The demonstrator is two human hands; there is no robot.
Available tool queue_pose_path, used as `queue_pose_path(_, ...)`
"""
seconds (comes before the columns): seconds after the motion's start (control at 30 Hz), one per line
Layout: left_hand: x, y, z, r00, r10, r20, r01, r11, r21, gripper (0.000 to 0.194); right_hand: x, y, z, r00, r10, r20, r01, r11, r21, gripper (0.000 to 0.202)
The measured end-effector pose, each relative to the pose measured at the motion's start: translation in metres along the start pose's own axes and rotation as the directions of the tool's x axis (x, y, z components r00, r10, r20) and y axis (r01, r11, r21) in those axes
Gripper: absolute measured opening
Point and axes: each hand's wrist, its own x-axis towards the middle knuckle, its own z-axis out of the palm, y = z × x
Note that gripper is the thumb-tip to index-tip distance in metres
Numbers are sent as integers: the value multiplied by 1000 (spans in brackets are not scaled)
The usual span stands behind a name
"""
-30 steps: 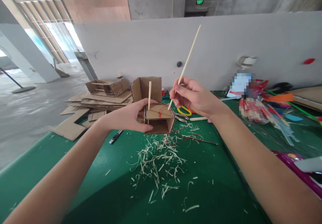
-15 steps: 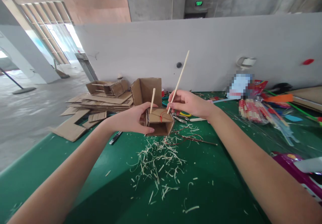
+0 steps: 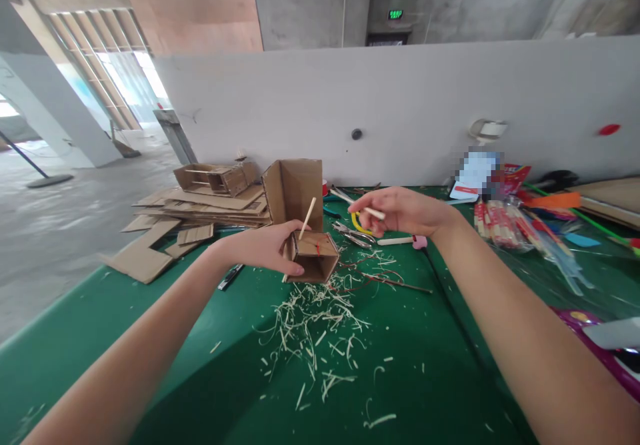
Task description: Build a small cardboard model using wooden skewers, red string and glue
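Observation:
My left hand (image 3: 265, 248) grips a small open-ended cardboard box (image 3: 309, 243) by its left side, thumb at the near edge. A short wooden stick (image 3: 308, 217) stands up from the box's top, tilted right, beside my fingers. A bit of red thread or wire (image 3: 317, 249) shows on the top. To the right and above the table, my right hand (image 3: 403, 210) pinches a longer wooden stick (image 3: 375, 213) between thumb and fingers. It points away from me, apart from the box. Pliers (image 3: 353, 233) lie below that hand.
Wood shavings (image 3: 320, 311) litter the green table (image 3: 225, 365). A utility knife (image 3: 231, 276) lies left of the box. Cardboard sheets (image 3: 150, 248) and a larger cardboard piece (image 3: 300, 188) are behind. Packaged sticks (image 3: 505, 221) and a phone (image 3: 475, 171) are at right.
My right hand has moved right, away from the box, and its stick has swung from upright to nearly level, pointing away. The box in my left hand has lowered slightly.

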Motion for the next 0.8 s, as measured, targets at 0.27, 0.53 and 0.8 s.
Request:
queue_pose_path(0.27,4,-11,-1,999,40,16,-39,995,-89,81,10,-9,5,895,-220,-389,280,954,104,30)
queue_pose_path(0.53,3,-14,-3,993,118,26,-114,985,-127,77,11,-28,20,824,-327,-463,309,944,-116,36)
queue_pose_path(0.8,1,-9,-2,986,162,30,-154,970,-186,73,15,-24,26,857,-292,-425,256,956,-141,37)
